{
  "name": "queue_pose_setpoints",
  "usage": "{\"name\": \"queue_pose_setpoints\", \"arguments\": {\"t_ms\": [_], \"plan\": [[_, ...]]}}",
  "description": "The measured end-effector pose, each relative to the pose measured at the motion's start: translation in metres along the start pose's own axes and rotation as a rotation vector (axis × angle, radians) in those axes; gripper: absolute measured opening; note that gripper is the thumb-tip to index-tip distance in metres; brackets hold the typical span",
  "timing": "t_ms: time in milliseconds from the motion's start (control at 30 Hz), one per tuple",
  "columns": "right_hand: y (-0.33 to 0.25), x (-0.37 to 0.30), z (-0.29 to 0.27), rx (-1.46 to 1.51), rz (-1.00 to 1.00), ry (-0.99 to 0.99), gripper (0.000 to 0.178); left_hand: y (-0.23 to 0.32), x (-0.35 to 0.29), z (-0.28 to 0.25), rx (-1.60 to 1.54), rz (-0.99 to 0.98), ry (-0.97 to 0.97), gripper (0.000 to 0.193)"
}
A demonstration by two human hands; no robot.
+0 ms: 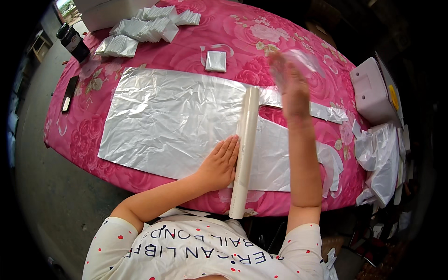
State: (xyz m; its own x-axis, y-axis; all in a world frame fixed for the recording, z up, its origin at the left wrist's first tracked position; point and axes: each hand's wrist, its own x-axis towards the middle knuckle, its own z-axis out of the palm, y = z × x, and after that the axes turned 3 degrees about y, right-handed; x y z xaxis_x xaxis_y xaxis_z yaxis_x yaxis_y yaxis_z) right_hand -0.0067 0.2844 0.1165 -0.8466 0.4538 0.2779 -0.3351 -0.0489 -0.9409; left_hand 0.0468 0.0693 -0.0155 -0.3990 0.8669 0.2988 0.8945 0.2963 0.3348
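Note:
A large, creased silvery-white plastic sheet (pixel 172 116) lies flat on the table, with strap-like strips (pixel 329 113) reaching out on its right side. Across it rests a long pale tube (pixel 246 149), its near end overhanging the table edge. My left hand (pixel 221 161) lies flat on the sheet, fingers stretched together against the tube's left side. Raised over the right part of the sheet, my right hand (pixel 294 88) is smeared by motion. Beside its fingers shows a blurred see-through patch (pixel 305 63); whether the hand holds it cannot be made out.
A small folded silvery packet (pixel 216 61) lies beyond the sheet. Stacks of similar packets (pixel 144 28) sit at the far left near a white box (pixel 109 11), a dark bottle (pixel 73 43) and a phone (pixel 69 94). A white bin (pixel 372 91) and crumpled plastic (pixel 380 149) are at right.

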Motion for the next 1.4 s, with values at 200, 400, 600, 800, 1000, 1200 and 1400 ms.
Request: {"name": "queue_pose_setpoints", "arguments": {"t_ms": [200, 400, 600, 800, 1000, 1200, 1400], "plan": [[0.127, -0.058, 0.186, -0.882, -0.293, -0.409, 0.04, 0.003, 0.003, 0.009, 0.034, 0.06, 0.213, 0.055], [0.123, -0.1, 0.21, -0.877, -0.081, -0.765, 0.06, 0.0, 0.004, 0.01, -0.022, 0.063, 0.152, 0.057], [0.028, -0.122, 0.066, -0.732, -0.423, -0.383, 0.043, -0.036, 0.021, -0.012, -0.656, -0.144, 0.333, 0.051], [0.029, -0.159, -0.047, -0.962, -0.223, -0.371, 0.045, -0.07, 0.113, -0.017, -1.733, -0.775, 0.249, 0.055], [0.038, -0.152, -0.053, -1.05, -0.227, -0.608, 0.057, -0.085, 0.127, -0.02, -1.882, -1.013, 0.137, 0.062], [0.054, -0.127, 0.016, -1.098, -0.356, -0.787, 0.059, -0.127, 0.082, -0.085, -1.739, -0.87, 0.389, 0.052], [0.045, -0.153, 0.177, -0.311, -0.326, -1.386, 0.056, -0.165, -0.025, -0.154, -1.565, -0.794, 0.484, 0.054]]}}
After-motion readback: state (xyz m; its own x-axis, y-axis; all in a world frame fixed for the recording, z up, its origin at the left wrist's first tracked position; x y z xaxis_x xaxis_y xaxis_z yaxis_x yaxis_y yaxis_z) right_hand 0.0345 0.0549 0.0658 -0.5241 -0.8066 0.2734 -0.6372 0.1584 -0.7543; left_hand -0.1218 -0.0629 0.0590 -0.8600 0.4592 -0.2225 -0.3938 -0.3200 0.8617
